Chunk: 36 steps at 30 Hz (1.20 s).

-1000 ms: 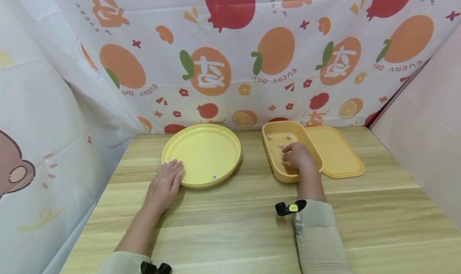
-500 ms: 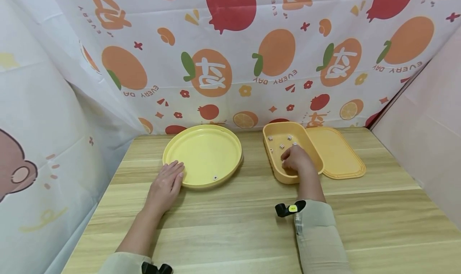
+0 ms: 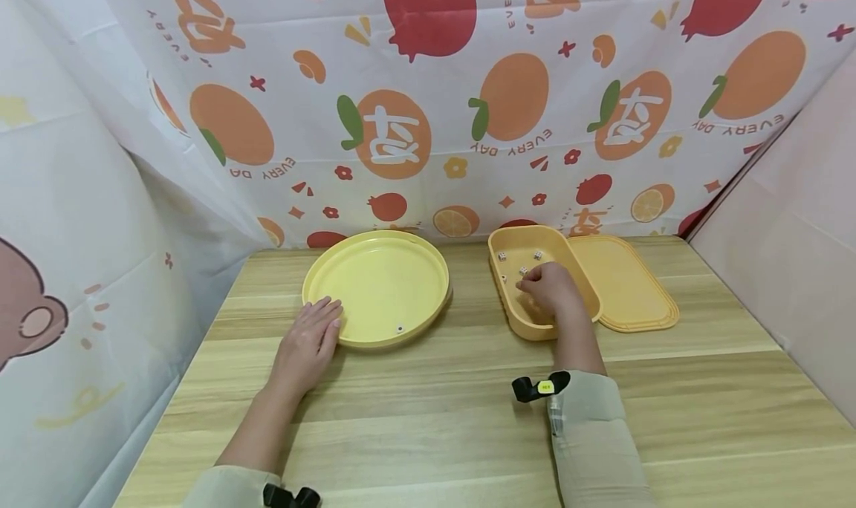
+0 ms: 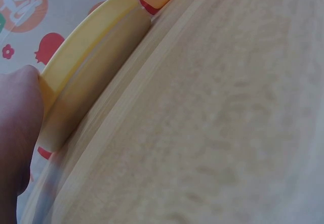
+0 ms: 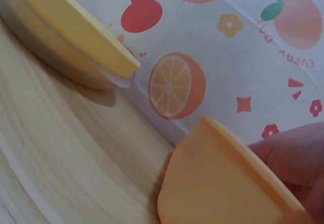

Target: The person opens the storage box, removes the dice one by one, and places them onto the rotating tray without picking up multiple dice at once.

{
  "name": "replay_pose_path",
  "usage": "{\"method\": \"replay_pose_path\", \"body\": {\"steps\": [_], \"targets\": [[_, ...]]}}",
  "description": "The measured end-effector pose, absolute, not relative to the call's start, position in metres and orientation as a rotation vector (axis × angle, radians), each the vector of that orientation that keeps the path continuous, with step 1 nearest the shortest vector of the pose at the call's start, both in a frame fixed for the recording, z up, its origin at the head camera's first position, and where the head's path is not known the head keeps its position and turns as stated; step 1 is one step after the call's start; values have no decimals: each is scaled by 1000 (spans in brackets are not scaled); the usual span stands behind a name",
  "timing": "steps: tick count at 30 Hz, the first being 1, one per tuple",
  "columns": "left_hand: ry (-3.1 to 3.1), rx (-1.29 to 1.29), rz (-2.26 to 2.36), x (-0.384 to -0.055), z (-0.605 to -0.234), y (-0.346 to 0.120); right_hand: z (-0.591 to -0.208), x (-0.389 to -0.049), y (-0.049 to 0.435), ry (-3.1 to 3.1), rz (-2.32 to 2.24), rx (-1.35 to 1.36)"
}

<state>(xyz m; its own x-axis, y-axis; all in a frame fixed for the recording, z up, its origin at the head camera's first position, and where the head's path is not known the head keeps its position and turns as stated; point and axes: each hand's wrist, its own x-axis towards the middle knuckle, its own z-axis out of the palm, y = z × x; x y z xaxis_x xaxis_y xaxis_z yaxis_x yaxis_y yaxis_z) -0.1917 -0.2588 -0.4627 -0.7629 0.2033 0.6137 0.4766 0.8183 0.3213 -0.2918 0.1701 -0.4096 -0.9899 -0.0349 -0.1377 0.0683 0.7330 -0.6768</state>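
My left hand [image 3: 307, 347] rests with straight fingers on the near left rim of a round yellow tray [image 3: 381, 281]. One small white die [image 3: 400, 329] lies in that tray near its front edge. My right hand [image 3: 552, 288] is over an orange-yellow rectangular box [image 3: 521, 327], thumb and fingertips pinched together on a die that they almost wholly hide. Several loose dice lie on the box floor, among them one die [image 3: 538, 255] toward the back and another die [image 3: 502, 256] by the left wall. In the right wrist view the box wall hides the fingertips.
A flat lid [image 3: 622, 281] of the same colour lies right of the box, against it. Both containers stand at the back of the wooden table [image 3: 428, 426], close to a fruit-print curtain [image 3: 414, 70]. Pale cloth [image 3: 93, 196] hangs at the left.
My right hand's fingers closed together low in the box, then rose slightly; the die seen at the fingertips no longer shows on the floor. My left hand stays on the tray rim.
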Motion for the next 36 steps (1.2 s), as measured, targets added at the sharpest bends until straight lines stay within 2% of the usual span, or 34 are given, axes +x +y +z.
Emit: {"method": "replay_pose_path", "body": {"steps": [6, 14, 21, 29, 36], "targets": [[-2432, -495, -633, -191, -462, -259, -396, -287, 152, 2988, -1221, -141], [-2446, -499, -625, -191, -462, -262, -393, -274, 93, 2929, -1485, -515], [-2452, -493, -629, -190, -461, -261, -402, -258, 43, 2842, -1349, -763], [-2474, -478, -632, -190, -461, -261, -411, -246, 16, 2811, -1083, -885], [-2482, -474, -628, -190, -460, -261, -412, -245, 17, 2830, -1083, -876]]}}
